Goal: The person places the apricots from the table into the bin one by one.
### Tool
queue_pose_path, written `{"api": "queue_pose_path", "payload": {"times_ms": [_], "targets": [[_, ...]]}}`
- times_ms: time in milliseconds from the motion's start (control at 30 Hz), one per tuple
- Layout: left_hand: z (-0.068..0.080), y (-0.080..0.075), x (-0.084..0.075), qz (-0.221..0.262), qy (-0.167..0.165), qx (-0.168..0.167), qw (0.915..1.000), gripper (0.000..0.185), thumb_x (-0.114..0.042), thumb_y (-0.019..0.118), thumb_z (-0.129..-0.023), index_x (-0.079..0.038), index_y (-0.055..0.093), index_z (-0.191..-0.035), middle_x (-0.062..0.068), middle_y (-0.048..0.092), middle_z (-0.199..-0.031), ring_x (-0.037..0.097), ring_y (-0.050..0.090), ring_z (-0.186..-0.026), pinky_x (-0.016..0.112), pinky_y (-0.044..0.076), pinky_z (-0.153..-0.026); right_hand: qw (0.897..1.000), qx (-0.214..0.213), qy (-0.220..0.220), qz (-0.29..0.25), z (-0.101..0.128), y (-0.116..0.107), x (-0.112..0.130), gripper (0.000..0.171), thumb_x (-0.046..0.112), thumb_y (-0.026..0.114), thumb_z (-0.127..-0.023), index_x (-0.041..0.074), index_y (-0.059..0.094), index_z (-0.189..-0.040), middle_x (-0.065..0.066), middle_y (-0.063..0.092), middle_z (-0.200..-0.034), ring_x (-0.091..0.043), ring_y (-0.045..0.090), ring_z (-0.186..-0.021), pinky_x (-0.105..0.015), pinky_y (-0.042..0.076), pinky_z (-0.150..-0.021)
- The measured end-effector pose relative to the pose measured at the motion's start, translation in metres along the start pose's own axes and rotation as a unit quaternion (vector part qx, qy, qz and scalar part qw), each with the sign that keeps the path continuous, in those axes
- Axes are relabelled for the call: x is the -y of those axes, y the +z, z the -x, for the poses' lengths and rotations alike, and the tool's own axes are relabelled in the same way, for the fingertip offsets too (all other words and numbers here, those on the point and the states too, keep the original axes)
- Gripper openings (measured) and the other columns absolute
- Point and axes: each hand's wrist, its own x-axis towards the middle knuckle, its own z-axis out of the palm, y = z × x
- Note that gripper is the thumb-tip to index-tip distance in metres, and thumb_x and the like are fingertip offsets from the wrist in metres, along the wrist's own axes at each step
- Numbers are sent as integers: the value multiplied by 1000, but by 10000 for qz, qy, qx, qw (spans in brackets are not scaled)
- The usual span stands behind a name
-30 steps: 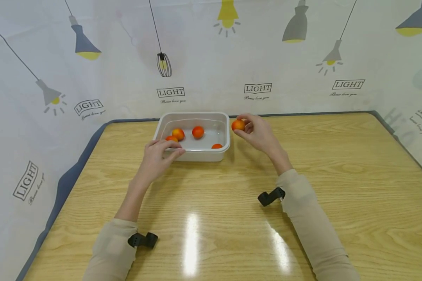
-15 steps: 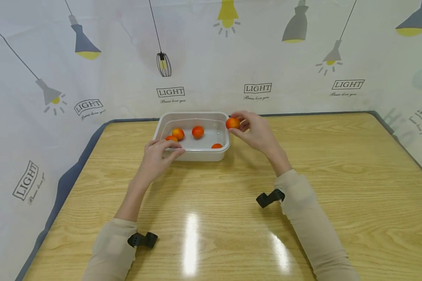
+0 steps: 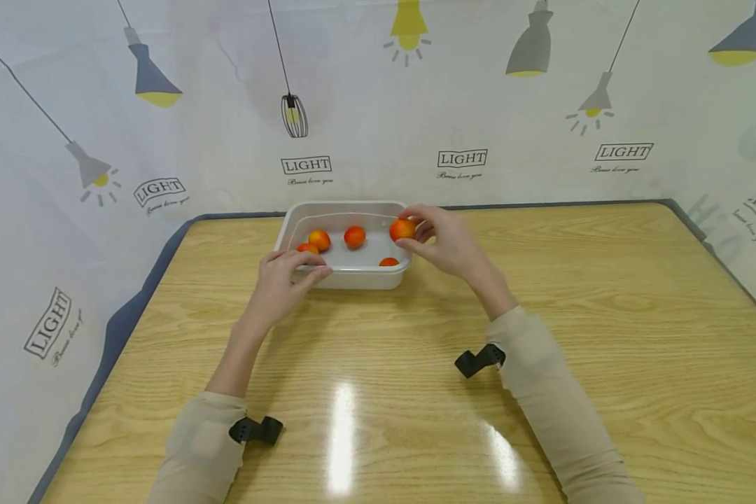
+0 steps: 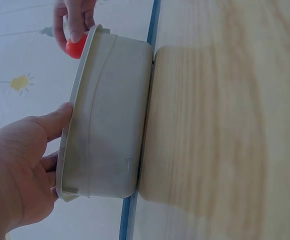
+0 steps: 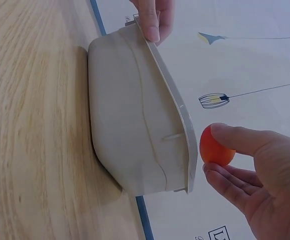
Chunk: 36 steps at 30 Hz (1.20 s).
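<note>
Orange fruit (image 3: 402, 229) pinched in right hand (image 3: 444, 241), left hand (image 3: 283, 280) gripping tub (image 3: 353, 276)

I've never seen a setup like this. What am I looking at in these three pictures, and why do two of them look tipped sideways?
No machine here: a person works with bare hands and wears three cameras. The wide picture comes from the head and looks down at a wooden table. The other two come from small black cameras strapped to the wrists, so they look along each hand and appear tilted. On the table stands a pale plastic tub with four orange-red fruits inside. The left hand grips the tub's near rim. The right hand holds a fifth fruit over the tub's right end; the right wrist view shows it pinched in the fingertips.
</note>
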Motion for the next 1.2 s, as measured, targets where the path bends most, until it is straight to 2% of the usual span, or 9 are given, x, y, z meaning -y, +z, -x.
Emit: {"api": "queue_pose_path", "payload": {"times_ms": [200, 467, 1200], "targets": [[0, 0, -1, -2, -9, 5, 10000, 24, -28, 71, -96, -6, 74, -107, 7, 74, -106, 27, 63, -110, 54, 21, -114, 9997, 149, -210, 24, 0, 5, 4, 41, 14, 80, -89, 1, 66, -125, -16, 65, -109, -28, 67, -91, -39, 56, -85], [-1, -1, -3, -15, 29, -6, 10000, 24, -27, 72, -96, -6, 74, -107, 8, 74, -106, 27, 63, -109, 53, 22, -113, 9992, 138, -369, -11, 0, 6, 4, 42, 10, 77, -91, 0, 64, -130, -17, 66, -111, -28, 68, -95, -39, 56, -87], [0, 1, 2, 38, 10, -33, 10000, 25, -29, 72, -96, -8, 75, -108, 6, 74, -106, 27, 62, -111, 54, 22, -113, 9995, 95, -246, -159, 2, 6, 2, 36, 6, 73, -94, -3, 65, -128, -19, 66, -112, -28, 67, -96, -38, 56, -87]]}}
